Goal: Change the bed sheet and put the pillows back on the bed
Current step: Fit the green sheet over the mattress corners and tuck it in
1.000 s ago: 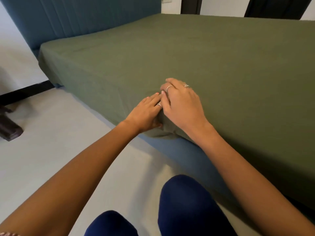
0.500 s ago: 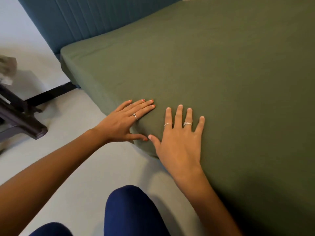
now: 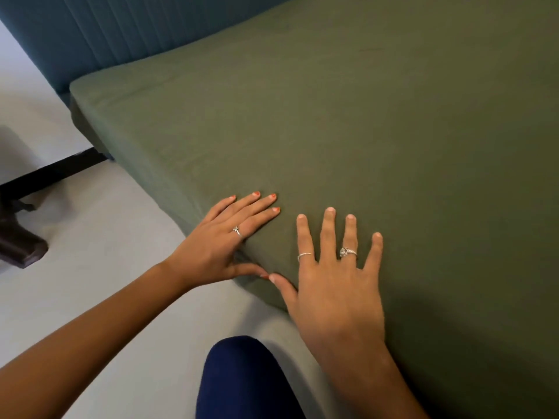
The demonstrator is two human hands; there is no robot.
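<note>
A dark green bed sheet (image 3: 363, 131) is stretched smooth over the mattress and fills most of the view. My left hand (image 3: 220, 243) lies flat on the sheet at the near corner, fingers straight on top and the thumb down the side. My right hand (image 3: 335, 285) presses flat on the top of the sheet just right of that corner, fingers spread. The two thumbs nearly touch at the corner edge. No pillows are in view.
A blue padded headboard (image 3: 106, 37) rises at the far left end of the bed. A dark furniture leg (image 3: 18, 243) stands on the pale floor (image 3: 99, 267) at the left. My knee in blue trousers (image 3: 245, 382) is at the bottom.
Both hands left the sheet's lower edge at the corner and moved up onto the top, opening flat with fingers spread. The view has moved closer to the bed.
</note>
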